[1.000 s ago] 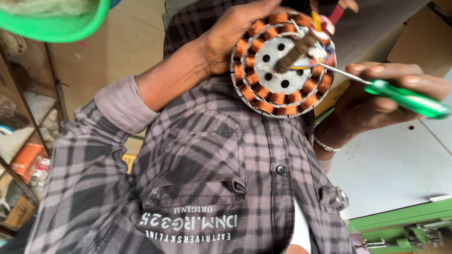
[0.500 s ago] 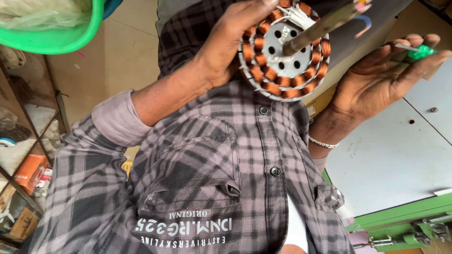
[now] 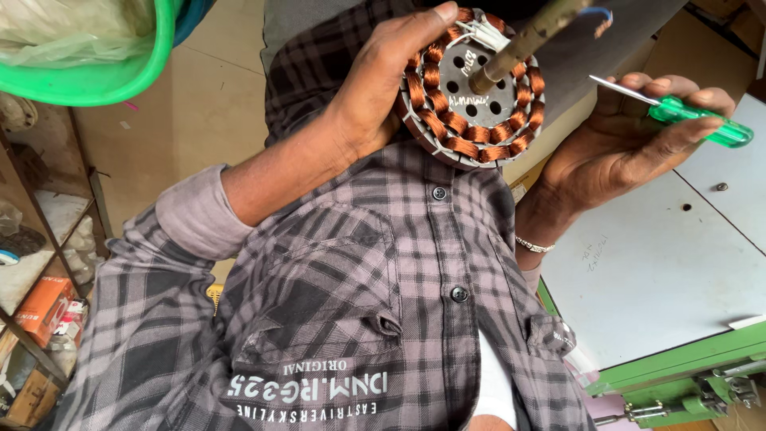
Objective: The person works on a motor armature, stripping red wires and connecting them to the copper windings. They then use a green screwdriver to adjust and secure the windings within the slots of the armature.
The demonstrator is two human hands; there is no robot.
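Note:
My left hand (image 3: pixel 383 88) grips a round fan motor stator (image 3: pixel 475 88) by its left rim, held up in front of my checked shirt. Copper coils ring the stator, and a metal shaft (image 3: pixel 523 40) sticks out of its centre with white and blue wires by it. My right hand (image 3: pixel 622 136) is to the right of the stator and apart from it, palm up. Its fingertips pinch a green-handled screwdriver (image 3: pixel 698 120) whose thin blade points left toward the stator.
A white tabletop (image 3: pixel 662 271) on a green metal frame (image 3: pixel 678 367) lies at the right under my right hand. A green plastic basin (image 3: pixel 96 80) holding a bag hangs at the top left. A metal shelf rack (image 3: pixel 40 263) with boxes and small items stands at the far left.
The screwdriver tip has come off the stator and my right hand has drawn back to the right. My left hand has lifted the stator slightly and tilted it.

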